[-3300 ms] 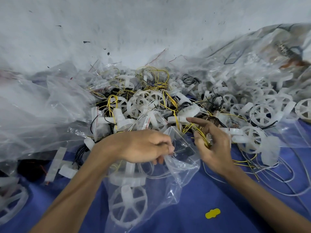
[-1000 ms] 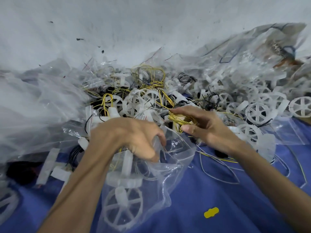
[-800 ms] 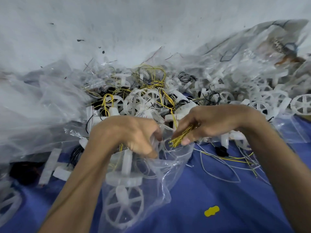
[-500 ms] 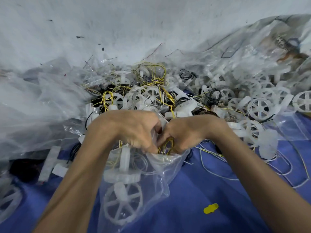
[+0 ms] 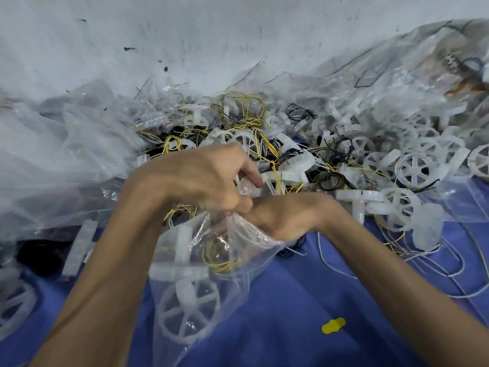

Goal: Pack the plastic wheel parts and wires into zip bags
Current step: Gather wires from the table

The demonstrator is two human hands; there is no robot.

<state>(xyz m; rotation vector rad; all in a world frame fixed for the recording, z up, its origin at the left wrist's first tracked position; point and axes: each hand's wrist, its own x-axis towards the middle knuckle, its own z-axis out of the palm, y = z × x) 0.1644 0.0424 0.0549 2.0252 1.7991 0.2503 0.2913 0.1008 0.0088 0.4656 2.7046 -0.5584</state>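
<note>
A clear zip bag hangs in front of me with a white spoked plastic wheel at its bottom and a yellow wire coil above it. My left hand grips the bag's mouth at its upper edge. My right hand is pushed into the bag's mouth, its fingers hidden behind the plastic. Beyond both hands lies a heap of white wheel parts tangled with yellow wires and black wires.
Everything lies on a blue cloth against a white wall. Crumpled clear plastic sheeting piles up at the left and far right. Loose white wires trail at the right. A small yellow piece lies near me.
My right hand picked a bundle of yellow wire from the heap, carried it left and pushed it down into the bag that my left hand holds. The coil now sits inside the bag.
</note>
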